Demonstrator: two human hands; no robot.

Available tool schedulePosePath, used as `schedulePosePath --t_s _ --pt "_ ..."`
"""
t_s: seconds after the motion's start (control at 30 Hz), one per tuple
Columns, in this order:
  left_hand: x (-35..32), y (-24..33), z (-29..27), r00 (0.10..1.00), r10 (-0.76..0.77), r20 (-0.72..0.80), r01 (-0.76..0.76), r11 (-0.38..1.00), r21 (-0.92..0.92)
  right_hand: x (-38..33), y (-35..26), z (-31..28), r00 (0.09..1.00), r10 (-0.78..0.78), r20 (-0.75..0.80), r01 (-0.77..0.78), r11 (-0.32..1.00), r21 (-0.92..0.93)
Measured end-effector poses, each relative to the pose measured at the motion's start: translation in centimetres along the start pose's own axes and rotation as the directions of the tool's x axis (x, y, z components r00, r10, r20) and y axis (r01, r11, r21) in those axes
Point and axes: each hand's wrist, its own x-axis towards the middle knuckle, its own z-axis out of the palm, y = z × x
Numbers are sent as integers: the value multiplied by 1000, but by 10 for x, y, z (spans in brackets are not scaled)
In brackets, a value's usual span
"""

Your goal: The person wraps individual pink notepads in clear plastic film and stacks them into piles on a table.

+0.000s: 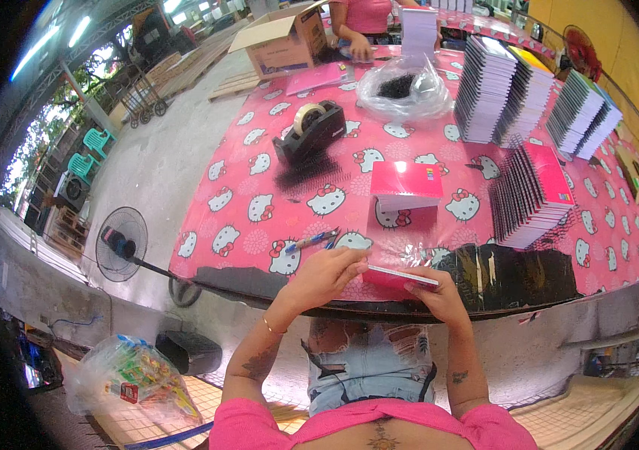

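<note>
Pink notebook (402, 276) is lying flat at the near edge of the table (259, 274), held between both hands just above the person's lap. Left hand (324, 274) is closing its fingers on the notebook's left end, thumb and forefinger pinching at the edge, where clear wrapping seems to be gathering. Right hand (443, 294) is supporting the right end from beneath, fingers curled around it in a firm grip. To do this well, I judge the right hand should be keeping the book level and steady while the left works along the edge in small pinches, so the thin film is not tearing or creasing. Just beyond the hands, a pen (310, 241) is lying on the pink cartoon-cat tablecloth (244, 180). Farther out, a small stack of pink notebooks (406, 187) is sitting mid-table, with a fanned row of spiral notebooks (531, 196) to its right. A black tape dispenser (310, 130) is standing beyond, then a clear plastic bag (403, 90) and tall notebook stacks (501, 88). At the far end another person's hand (359, 49) is resting beside a cardboard box (283, 41).
</note>
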Motion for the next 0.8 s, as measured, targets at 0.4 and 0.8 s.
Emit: schedulePosePath --t_s 0.4,0.8 --pt "7 21 21 987 34 -160 55 854 517 0 -8 -3 1000 -11 -16 11 1000 -11" --pt "-10 14 32 985 -105 -138 139 953 269 -3 -4 -3 997 -74 33 76 996 -51"
